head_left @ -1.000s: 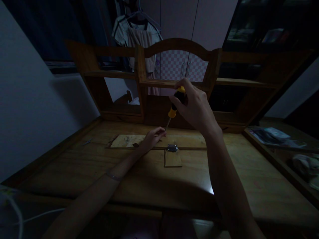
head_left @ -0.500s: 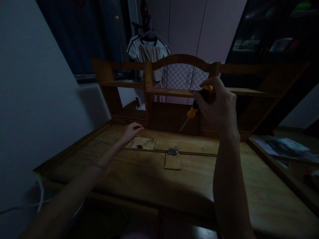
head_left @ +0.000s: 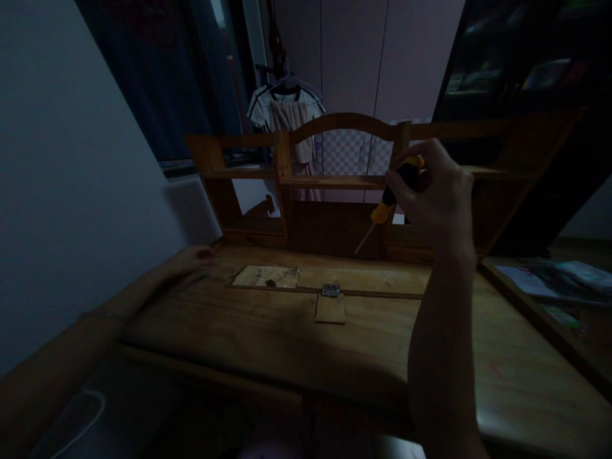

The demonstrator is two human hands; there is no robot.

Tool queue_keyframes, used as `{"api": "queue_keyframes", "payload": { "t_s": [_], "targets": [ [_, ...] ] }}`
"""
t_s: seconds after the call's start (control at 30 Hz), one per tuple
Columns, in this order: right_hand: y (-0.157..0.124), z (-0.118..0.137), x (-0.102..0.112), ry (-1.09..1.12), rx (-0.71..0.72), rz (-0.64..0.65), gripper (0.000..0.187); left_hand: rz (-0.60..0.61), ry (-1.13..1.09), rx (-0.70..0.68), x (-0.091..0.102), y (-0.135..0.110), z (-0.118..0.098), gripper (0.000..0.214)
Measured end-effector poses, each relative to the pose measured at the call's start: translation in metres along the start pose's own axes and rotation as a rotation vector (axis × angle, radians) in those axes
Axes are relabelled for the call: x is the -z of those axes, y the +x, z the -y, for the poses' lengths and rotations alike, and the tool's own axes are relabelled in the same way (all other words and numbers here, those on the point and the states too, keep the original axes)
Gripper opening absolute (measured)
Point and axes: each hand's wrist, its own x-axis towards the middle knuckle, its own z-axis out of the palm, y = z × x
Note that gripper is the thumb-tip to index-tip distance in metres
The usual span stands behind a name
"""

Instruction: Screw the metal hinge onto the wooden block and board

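Observation:
My right hand [head_left: 437, 188] is raised over the desk and closed round the handle of a yellow-and-black screwdriver [head_left: 384, 207]. Its thin shaft slants down to the left, the tip clear of the wood. At the desk's far left, my left hand [head_left: 191, 260] hovers by some small metal pieces [head_left: 198, 276], too blurred to name. Motion smears its fingers. A metal hinge [head_left: 331, 291] lies mid-desk across the seam, just above a small square wooden piece [head_left: 329, 309]. Left of the hinge is a rough, pale worn patch [head_left: 265, 276].
A wooden shelf unit [head_left: 335, 182] rises along the back of the desk [head_left: 248, 325]. A wall [head_left: 95, 159] borders the left side. To the right is a lower surface with papers [head_left: 530, 280]. Clothes [head_left: 287, 115] hang behind the shelf, and a white cable [head_left: 90, 408] loops at lower left.
My left hand has moved left from beside the worn patch to the small metal pieces. My right hand, still with the screwdriver, has shifted slightly right. The view has tilted a little.

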Motion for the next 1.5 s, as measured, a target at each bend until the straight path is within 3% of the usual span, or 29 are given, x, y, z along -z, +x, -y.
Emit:
{"api": "queue_keyframes", "payload": {
  "t_s": [0.1, 0.2, 0.37, 0.43, 0.53, 0.63, 0.77, 0.93, 1.23, 1.5],
  "targets": [
    [-0.001, 0.001, 0.001, -0.001, -0.004, 0.065, 0.020, 0.111, -0.013, -0.103, -0.029, 0.023, -0.041, 0.042],
    [-0.003, -0.001, -0.001, 0.007, 0.001, 0.181, 0.019, 0.193, -0.069, -0.236, -0.076, 0.031, -0.101, 0.040],
    [-0.007, -0.007, -0.009, -0.021, 0.019, 0.419, 0.015, 0.374, -0.357, -0.559, -0.175, -0.009, -0.201, 0.029],
    [-0.008, -0.008, -0.013, -0.060, 0.008, 0.502, 0.015, 0.453, -0.454, -0.593, -0.208, -0.028, -0.221, 0.032],
    [-0.008, -0.008, -0.018, -0.107, -0.025, 0.582, 0.017, 0.534, -0.527, -0.617, -0.237, -0.040, -0.224, 0.035],
    [-0.009, -0.006, -0.023, -0.119, -0.022, 0.605, 0.017, 0.507, -0.484, -0.642, -0.245, -0.039, -0.212, 0.026],
    [-0.010, -0.003, -0.030, -0.107, 0.013, 0.619, 0.014, 0.466, -0.428, -0.638, -0.242, -0.037, -0.202, 0.017],
    [-0.011, -0.002, -0.042, -0.121, 0.014, 0.651, 0.015, 0.471, -0.364, -0.697, -0.240, -0.043, -0.208, 0.017],
    [-0.011, 0.006, -0.046, -0.142, 0.020, 0.719, 0.017, 0.334, -0.327, -0.684, -0.240, -0.053, -0.218, 0.028],
    [-0.009, -0.001, -0.042, -0.192, 0.005, 0.707, 0.021, 0.368, -0.322, -0.722, -0.243, -0.052, -0.214, 0.021]
  ]
}}
